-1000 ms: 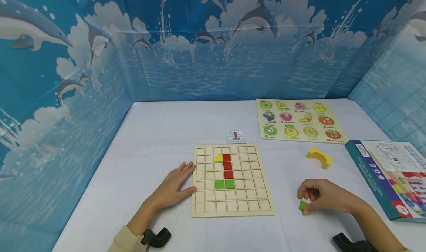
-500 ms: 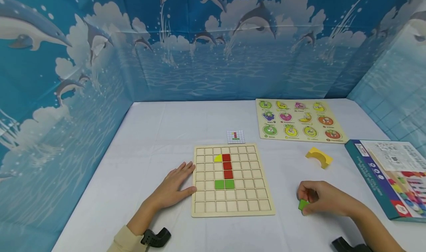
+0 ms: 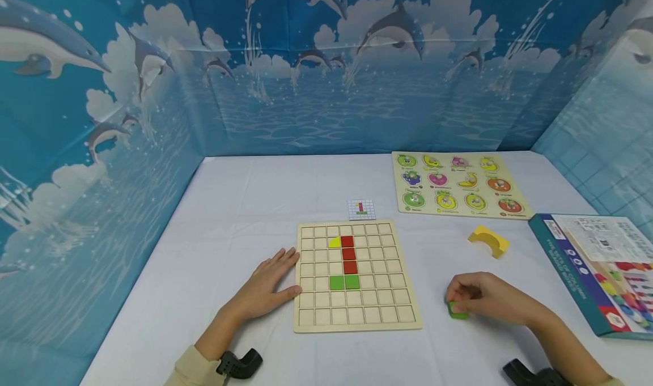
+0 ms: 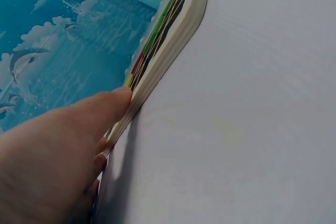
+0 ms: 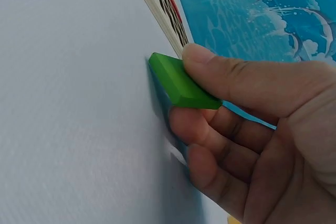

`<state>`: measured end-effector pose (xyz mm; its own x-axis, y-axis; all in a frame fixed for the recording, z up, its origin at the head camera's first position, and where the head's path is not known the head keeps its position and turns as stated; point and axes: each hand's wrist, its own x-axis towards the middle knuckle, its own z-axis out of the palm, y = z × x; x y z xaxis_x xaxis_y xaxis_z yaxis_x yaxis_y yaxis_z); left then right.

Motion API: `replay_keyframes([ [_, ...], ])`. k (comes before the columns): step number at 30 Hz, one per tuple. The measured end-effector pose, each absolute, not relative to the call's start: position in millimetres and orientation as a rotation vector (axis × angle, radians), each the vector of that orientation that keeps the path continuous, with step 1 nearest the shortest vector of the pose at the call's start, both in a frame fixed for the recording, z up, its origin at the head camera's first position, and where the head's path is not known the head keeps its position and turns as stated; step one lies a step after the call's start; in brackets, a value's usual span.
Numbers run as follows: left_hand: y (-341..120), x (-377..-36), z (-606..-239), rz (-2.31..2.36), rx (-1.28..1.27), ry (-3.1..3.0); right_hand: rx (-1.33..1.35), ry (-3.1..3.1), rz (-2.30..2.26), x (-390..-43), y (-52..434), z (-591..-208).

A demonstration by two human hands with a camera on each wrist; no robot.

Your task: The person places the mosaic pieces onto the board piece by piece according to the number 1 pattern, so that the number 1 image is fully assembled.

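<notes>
right hand gripping a green tile beside the grid board

the right hand (image 3: 487,302) rests on the white bench (image 3: 245,204), to the right of the grid board (image 3: 355,275) and apart from it. its thumb and curled fingers (image 5: 210,129) pinch a flat green tile (image 5: 181,82), held low at the bench surface. the left hand (image 3: 267,284) lies flat with fingers straight, fingertips touching the board's left edge; it holds nothing. on the board sit a yellow piece (image 3: 334,242), three red tiles (image 3: 349,254) in a column and two green tiles (image 3: 344,282) side by side. a small pattern card (image 3: 361,208) lies just beyond the board. a yellow arch block (image 3: 488,241) lies farther right, near a fruit puzzle (image 3: 459,184) and a box (image 3: 602,272).
</notes>
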<state>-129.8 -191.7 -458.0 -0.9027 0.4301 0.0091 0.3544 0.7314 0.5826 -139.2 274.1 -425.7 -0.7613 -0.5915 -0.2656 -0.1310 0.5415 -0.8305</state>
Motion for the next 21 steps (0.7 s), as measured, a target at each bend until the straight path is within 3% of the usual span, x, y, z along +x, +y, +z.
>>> replay_keyframes([
  [21, -192, -129, -458, 0.906, 0.643, 2.807, -0.641, 2.316, -1.185, -155, 248, -420],
])
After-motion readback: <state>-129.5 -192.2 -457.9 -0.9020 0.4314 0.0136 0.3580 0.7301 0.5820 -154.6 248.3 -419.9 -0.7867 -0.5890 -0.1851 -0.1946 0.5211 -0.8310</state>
